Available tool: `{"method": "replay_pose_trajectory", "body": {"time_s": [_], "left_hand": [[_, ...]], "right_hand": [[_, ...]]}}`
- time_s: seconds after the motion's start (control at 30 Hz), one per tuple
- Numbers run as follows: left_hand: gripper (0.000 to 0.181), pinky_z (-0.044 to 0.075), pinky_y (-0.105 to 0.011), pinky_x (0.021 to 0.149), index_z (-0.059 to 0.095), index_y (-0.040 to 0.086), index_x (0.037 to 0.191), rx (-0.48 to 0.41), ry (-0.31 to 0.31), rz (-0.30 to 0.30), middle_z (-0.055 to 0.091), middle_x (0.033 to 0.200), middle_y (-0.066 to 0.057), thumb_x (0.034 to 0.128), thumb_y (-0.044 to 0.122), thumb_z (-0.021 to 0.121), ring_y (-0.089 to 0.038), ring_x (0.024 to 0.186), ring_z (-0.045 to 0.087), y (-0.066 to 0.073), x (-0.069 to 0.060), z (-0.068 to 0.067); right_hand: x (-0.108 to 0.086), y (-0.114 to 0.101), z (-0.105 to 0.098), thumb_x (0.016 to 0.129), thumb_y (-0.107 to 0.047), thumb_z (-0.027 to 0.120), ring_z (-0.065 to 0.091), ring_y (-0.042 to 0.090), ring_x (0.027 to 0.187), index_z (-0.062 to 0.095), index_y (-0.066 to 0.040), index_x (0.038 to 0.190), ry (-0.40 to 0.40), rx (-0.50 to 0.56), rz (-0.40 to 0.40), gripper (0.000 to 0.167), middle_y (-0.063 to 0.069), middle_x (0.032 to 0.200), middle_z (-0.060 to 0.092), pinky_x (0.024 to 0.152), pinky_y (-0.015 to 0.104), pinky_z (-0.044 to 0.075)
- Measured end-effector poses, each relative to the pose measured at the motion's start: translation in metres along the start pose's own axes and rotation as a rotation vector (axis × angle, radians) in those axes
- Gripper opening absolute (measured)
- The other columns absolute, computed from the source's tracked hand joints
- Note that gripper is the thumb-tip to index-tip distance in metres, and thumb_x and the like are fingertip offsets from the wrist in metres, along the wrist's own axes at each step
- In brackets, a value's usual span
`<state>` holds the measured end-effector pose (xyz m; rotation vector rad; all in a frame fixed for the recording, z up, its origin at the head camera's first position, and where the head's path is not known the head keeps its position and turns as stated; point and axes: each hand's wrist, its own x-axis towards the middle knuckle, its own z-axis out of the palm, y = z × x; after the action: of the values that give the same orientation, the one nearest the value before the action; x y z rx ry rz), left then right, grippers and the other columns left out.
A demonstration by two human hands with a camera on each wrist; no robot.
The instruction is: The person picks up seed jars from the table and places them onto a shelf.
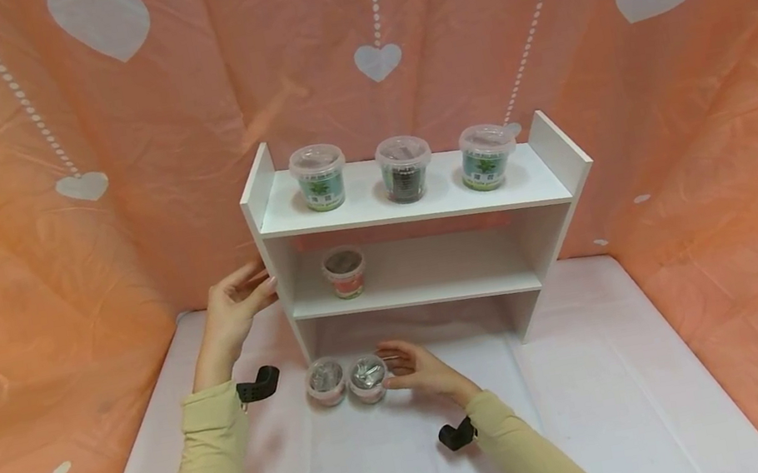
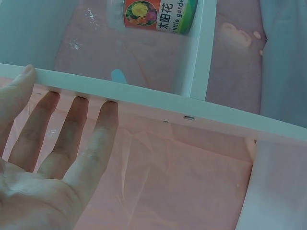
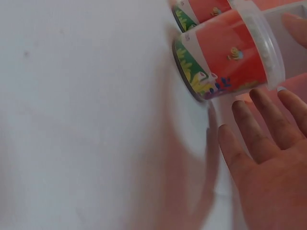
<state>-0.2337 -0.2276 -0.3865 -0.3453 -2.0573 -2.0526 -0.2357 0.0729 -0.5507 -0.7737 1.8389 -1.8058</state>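
A white shelf unit (image 1: 406,303) stands on the table. My left hand (image 1: 236,312) is at its left side panel; in the left wrist view the fingers (image 2: 103,129) are straight, tips touching the panel, with the thumb by its front edge. Two small lidded plastic cups stand side by side before the shelf: a left cup (image 1: 326,383) and a right cup (image 1: 368,380). My right hand (image 1: 421,371) is beside the right cup, fingers spread. In the right wrist view that cup (image 3: 230,55) has a red label, and the fingers are not closed round it.
On the top shelf stand three larger lidded cups: left (image 1: 319,179), middle (image 1: 405,170) and right (image 1: 487,158). One small red-labelled cup (image 1: 345,273) is at the left of the middle shelf. Orange cloth (image 1: 184,169) with white hearts surrounds the white table (image 1: 606,399).
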Motion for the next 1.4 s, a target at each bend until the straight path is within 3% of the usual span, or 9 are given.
{"method": "replay_pose_trajectory", "body": {"time_s": [0.3,0.7,1.03,1.4], "left_hand": [[0.050,0.053,-0.037,0.087,0.048,-0.004,0.137,0.022,0.012,-0.010,0.058,0.128,-0.013,0.0910,0.005,0.065,-0.010,0.104,0.061,-0.003,0.001,0.002],[0.049,0.053,-0.035,0.087,0.046,-0.005,0.138,0.022,0.008,0.008,0.047,0.135,-0.028,0.0923,0.004,0.063,-0.011,0.106,0.060,-0.001,-0.002,0.002],[0.049,0.053,-0.033,0.086,0.046,-0.005,0.138,0.046,0.011,0.002,0.047,0.134,-0.029,0.0927,0.005,0.062,-0.012,0.106,0.060,-0.001,-0.003,0.002],[0.050,0.053,-0.034,0.086,0.046,-0.005,0.138,0.032,0.017,-0.003,0.050,0.133,-0.026,0.0923,0.005,0.063,-0.010,0.104,0.061,-0.003,-0.002,0.002]], "right_hand": [[0.000,-0.021,0.010,0.082,0.013,0.066,0.043,0.045,0.124,0.029,0.017,0.139,-0.004,-0.049,-0.002,0.068,0.033,0.139,0.038,0.105,0.052,0.035],[0.001,-0.022,0.019,0.079,0.013,0.069,0.050,0.038,0.119,0.036,0.015,0.137,0.032,-0.090,-0.007,0.067,0.030,0.133,0.045,0.102,0.047,0.041],[-0.001,-0.020,0.024,0.079,0.012,0.071,0.053,0.040,0.115,0.039,0.014,0.136,0.063,-0.093,-0.011,0.065,0.030,0.131,0.047,0.098,0.051,0.043],[-0.001,-0.016,0.024,0.077,0.014,0.072,0.052,0.038,0.117,0.041,0.012,0.135,0.083,-0.094,-0.012,0.066,0.027,0.133,0.047,0.100,0.045,0.043]]}}
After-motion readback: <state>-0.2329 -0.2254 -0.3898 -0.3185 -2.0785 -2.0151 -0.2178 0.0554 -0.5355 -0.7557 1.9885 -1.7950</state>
